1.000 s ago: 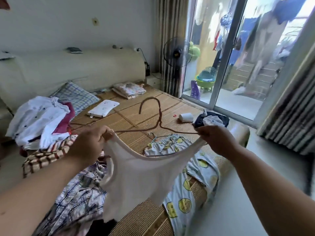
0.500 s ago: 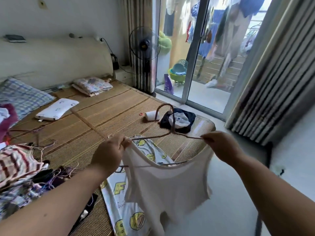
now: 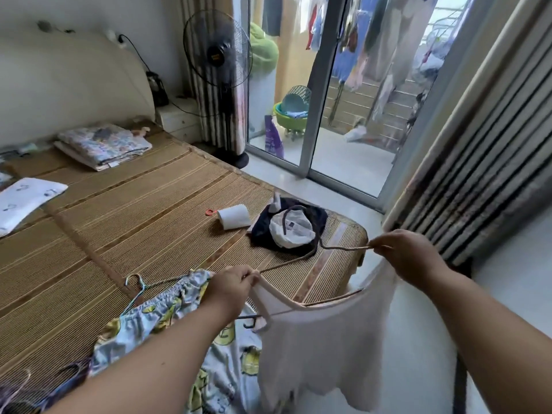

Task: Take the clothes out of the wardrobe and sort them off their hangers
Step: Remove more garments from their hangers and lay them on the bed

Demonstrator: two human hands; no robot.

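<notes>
Both hands are raised over the foot edge of the bed (image 3: 155, 222), holding a wire hanger (image 3: 346, 249) between them. The left hand (image 3: 231, 289) has its fingers curled and pinches the hanger's left end together with a strap of the white top (image 3: 322, 348). The right hand (image 3: 406, 255) pinches the right end, fingers bent. The top hangs slack from the hanger, past the bed's foot corner and over the floor. The hanger's hook points away from the person, toward a dark garment (image 3: 316, 219) lying at that corner, and a paper roll (image 3: 234, 216) lies just beside the garment. A yellow-printed garment (image 3: 167, 309) on a pale blue hanger (image 3: 136, 286) lies at the foot edge under the left forearm.
</notes>
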